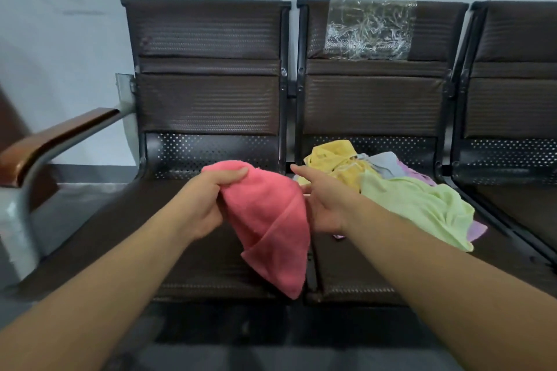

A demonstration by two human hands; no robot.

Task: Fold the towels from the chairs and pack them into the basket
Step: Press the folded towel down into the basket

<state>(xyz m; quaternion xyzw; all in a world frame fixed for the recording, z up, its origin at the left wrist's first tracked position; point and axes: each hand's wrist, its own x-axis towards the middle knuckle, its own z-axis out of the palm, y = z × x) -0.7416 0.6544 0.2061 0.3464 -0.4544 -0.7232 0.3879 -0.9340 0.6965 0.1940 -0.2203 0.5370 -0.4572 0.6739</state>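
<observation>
**Fig. 1: towel in hand, head view**

**Q:** Where was the pink towel (271, 229)?

**A:** It hung from my left hand (208, 199), whose thumb and fingers were curled over its upper edge. The rest drooped below and to the right of that hand. My right hand (324, 205) touched its other side with the forefinger straight. Whether the remaining fingers pinched cloth, I could not tell.

**Q:** How would it handle?

**A:** I judged it light, soft and limp, with no shape of its own and a nap easy to grip. Two adjacent corners looked the best hold, so that it would hang flat for folding.

**Q:** And the others?

**A:** A pile (407, 196) lay on the seat (334, 274), just right of my right hand. No basket showed.
</observation>
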